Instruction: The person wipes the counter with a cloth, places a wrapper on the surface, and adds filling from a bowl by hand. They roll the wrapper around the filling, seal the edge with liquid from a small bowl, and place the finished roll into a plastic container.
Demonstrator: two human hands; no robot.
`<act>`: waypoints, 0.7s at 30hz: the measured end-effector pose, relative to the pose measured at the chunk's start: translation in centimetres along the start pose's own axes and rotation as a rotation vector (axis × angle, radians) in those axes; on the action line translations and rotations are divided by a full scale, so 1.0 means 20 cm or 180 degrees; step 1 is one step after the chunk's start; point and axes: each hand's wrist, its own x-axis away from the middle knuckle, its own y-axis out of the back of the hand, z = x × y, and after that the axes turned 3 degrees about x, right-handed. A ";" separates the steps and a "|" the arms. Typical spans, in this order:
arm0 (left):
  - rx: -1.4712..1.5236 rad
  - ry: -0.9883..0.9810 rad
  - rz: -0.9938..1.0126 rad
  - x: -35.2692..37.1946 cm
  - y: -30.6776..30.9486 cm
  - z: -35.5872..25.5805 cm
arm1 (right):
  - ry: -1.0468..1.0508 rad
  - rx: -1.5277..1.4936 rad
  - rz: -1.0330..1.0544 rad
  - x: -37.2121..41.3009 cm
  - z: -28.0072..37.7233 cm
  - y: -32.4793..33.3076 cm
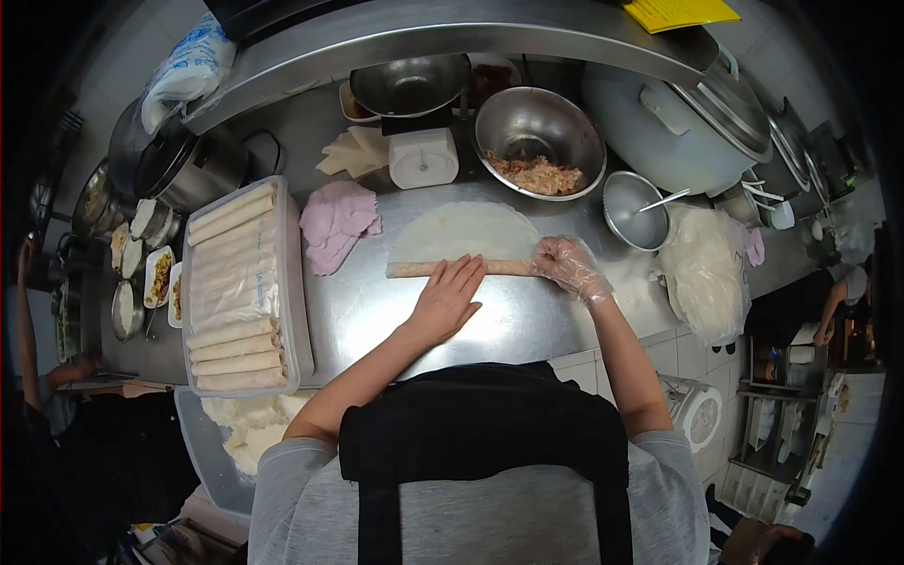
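A translucent round wrapper [461, 229] lies on the steel counter, with a long pinkish filled roll [414, 269] along its near edge. My bare left hand [450, 299] lies flat across the middle of the roll, fingers stretched out. At the roll's right end is my right hand [571, 268], in a clear plastic glove, with its fingers curled closed on that end. Beyond it, a steel mixing bowl [499, 111] contains minced filling [535, 175]. To the left, a plastic container [299, 330] holds several finished long rolls [235, 363] and plastic sheeting.
A pink cloth [337, 226], white scale [423, 158] and wrapper pieces [354, 151] sit left of the wrapper. On the right are a small bowl [621, 202] with a spoon, a plastic bag [702, 268] and a large pot [650, 132]. A shelf [452, 42] overhangs the back. Other people stand at both sides.
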 end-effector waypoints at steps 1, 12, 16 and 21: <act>-0.0034 0.0028 -0.0042 0.00 0.00 0.00 | -0.0185 0.0145 -0.0020 0.01 -0.02 0.01; 0.0179 0.0226 0.0381 -0.18 0.04 0.17 | 0.1793 0.0848 -0.0972 -0.09 0.15 -0.14; -0.0257 0.0046 -0.0140 -0.20 0.06 0.15 | 0.1728 0.0621 -0.0676 -0.20 0.14 -0.15; 0.0089 -0.0115 -0.0433 -0.14 0.01 0.08 | 0.1318 0.0017 -0.0069 -0.29 0.10 -0.11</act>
